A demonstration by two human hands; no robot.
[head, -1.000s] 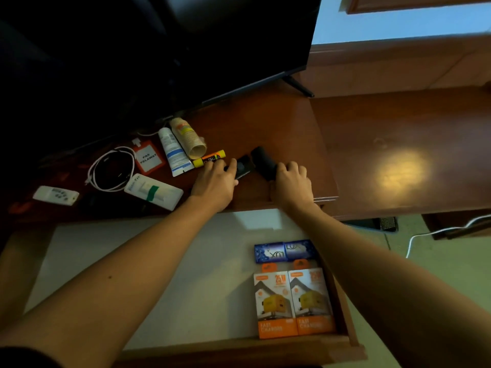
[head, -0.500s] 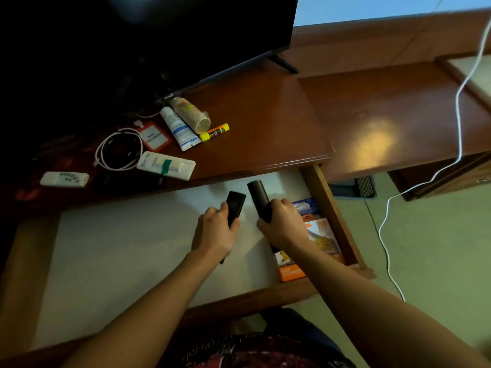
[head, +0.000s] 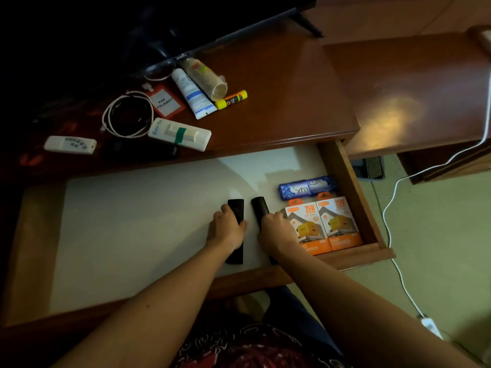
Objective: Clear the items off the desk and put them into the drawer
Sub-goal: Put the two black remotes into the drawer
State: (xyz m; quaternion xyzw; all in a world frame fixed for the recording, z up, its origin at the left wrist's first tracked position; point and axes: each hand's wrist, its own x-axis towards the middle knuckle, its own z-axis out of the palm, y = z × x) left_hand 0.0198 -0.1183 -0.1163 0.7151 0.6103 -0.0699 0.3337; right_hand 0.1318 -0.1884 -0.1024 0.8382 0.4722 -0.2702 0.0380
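The open drawer (head: 353, 181) has a white floor. My left hand (head: 228, 229) lies on a flat black remote (head: 236, 205) resting on that floor. Beside it, my right hand (head: 276, 231) grips a rounded black remote (head: 259, 207), also down on the drawer floor. To the right in the drawer sit two orange charger boxes (head: 326, 224) and a blue soap pack (head: 307, 187). On the desk (head: 279, 102) remain a white remote (head: 70, 144), a white box with green tape (head: 180, 134), a coiled cable (head: 127, 115), a red badge (head: 164, 102), a tube (head: 192, 94), stacked paper cups (head: 204, 78) and a yellow glue stick (head: 231, 99).
A dark TV (head: 186, 27) stands at the back of the desk. A lower wooden surface (head: 425, 91) extends to the right. A white cable (head: 393, 208) runs across the floor to a plug (head: 431, 325). The drawer's left part is bare.
Both hands carried the two black remotes from the desk edge down into the drawer and now press them flat on its floor beside the orange boxes.
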